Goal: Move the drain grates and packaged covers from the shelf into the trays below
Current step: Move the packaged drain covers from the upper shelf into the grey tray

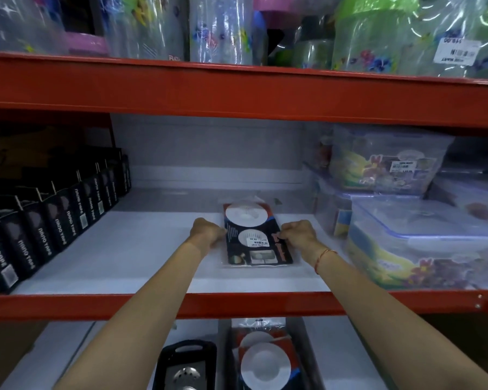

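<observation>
A packaged cover, a dark card with two white round discs in clear plastic, lies flat on the white middle shelf. My left hand grips its left edge and my right hand grips its right edge, fingers curled under. Below the red shelf beam, a grey tray holds more packaged covers. To its left a black package with metal drain grates lies in another tray.
A row of black nano tape boxes lines the shelf's left side. Stacked clear plastic containers with floral prints fill the right side. The red beam runs across in front, above the trays. Wrapped plastic jugs stand on the upper shelf.
</observation>
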`<control>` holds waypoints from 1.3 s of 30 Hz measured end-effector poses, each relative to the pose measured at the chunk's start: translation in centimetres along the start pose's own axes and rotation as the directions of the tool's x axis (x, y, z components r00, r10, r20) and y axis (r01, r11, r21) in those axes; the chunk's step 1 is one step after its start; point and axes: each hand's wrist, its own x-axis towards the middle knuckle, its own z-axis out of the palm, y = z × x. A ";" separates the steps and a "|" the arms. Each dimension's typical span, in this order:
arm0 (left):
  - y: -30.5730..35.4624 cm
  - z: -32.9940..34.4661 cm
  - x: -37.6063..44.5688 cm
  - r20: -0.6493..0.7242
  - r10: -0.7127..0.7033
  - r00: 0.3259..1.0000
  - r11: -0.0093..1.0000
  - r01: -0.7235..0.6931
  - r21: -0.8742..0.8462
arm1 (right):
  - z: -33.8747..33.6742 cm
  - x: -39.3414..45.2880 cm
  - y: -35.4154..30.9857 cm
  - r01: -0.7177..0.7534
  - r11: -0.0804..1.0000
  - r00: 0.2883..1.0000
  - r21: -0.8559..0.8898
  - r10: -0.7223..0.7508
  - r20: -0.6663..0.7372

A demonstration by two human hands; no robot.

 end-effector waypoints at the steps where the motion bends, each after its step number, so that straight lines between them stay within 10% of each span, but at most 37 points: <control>1: -0.1 -0.2 -0.4 0.037 -0.007 0.999 0.999 0.009 -0.039 | -0.1 -0.1 0.1 -0.009 1.000 1.000 0.019 0.009 0.005; 9: -0.5 -2.1 -6.6 0.122 0.013 0.992 0.968 0.018 -0.250 | -2.8 -5.9 -0.9 -0.042 0.981 0.994 0.189 0.021 0.107; 23: 3.5 -4.6 -18.5 -0.057 0.367 0.929 0.915 -0.371 -0.156 | -8.7 -18.0 -5.2 0.177 0.945 0.984 0.275 -0.164 -0.070; 39: -7.1 -5.8 -25.6 0.105 0.170 0.980 0.979 -0.156 -0.133 | -8.9 -28.4 3.4 -0.037 0.957 0.997 0.287 0.015 0.081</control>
